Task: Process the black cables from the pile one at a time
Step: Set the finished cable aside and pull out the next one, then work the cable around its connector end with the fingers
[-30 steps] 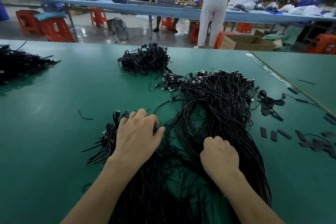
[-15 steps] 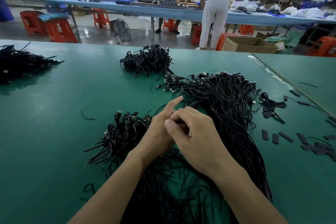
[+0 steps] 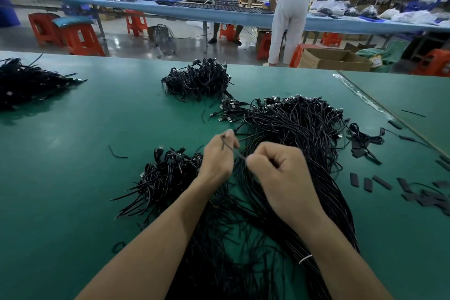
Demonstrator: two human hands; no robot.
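Observation:
A big pile of black cables (image 3: pixel 299 134) fans across the green table (image 3: pixel 85 143) in front of me, connectors at its far end. Over its near middle, my left hand (image 3: pixel 216 158) and my right hand (image 3: pixel 280 173) hold one thin black cable (image 3: pixel 232 151) between them. The left pinches its far end, which sticks up past the fingers. The right is closed in a fist, pinching the same cable a short way along. A smaller heap of black cables (image 3: pixel 165 178) lies just left of my left hand.
Another cable bundle (image 3: pixel 199 80) sits further back, and a third one (image 3: pixel 31 83) at the far left. Flat black sleeve pieces (image 3: pixel 379 182) are scattered to the right, near a table seam (image 3: pixel 379 109). Beyond the table, people work at a long blue bench among orange stools.
My hands rose from the pile, met over its middle, and now hold a single cable stretched a little between them, slightly apart.

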